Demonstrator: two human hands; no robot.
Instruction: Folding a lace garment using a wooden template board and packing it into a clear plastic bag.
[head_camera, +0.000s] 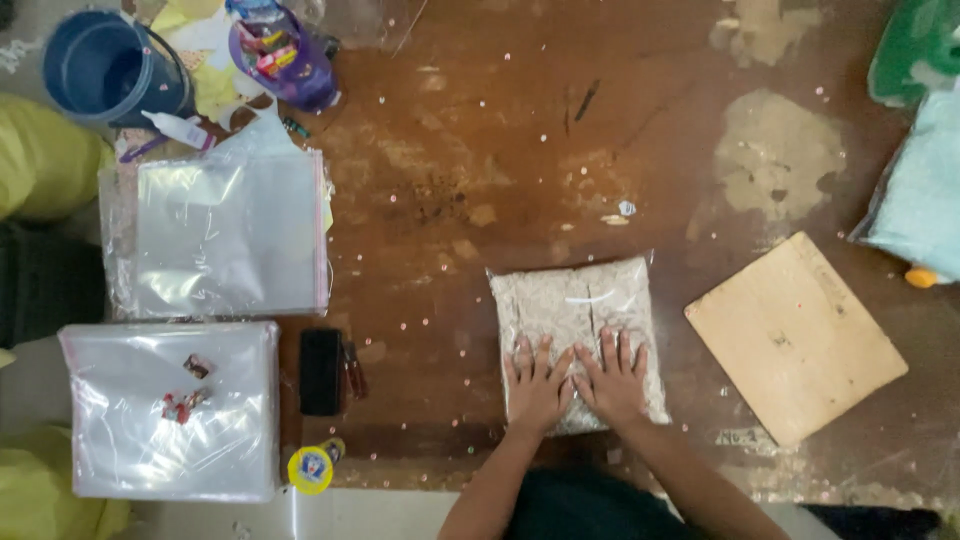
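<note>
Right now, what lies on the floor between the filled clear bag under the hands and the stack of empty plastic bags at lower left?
In the head view, a black phone with a small dark red item beside it lies between the filled bag and the stack of empty bags.

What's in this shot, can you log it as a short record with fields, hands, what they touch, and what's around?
left hand: flat, palm down on the clear bag of pale filling
right hand: flat on the same bag, beside the left
surface: worn brown table
right of bag: tan board
left of bag: black phone, stacks of clear bags
top left: blue bucket
</note>
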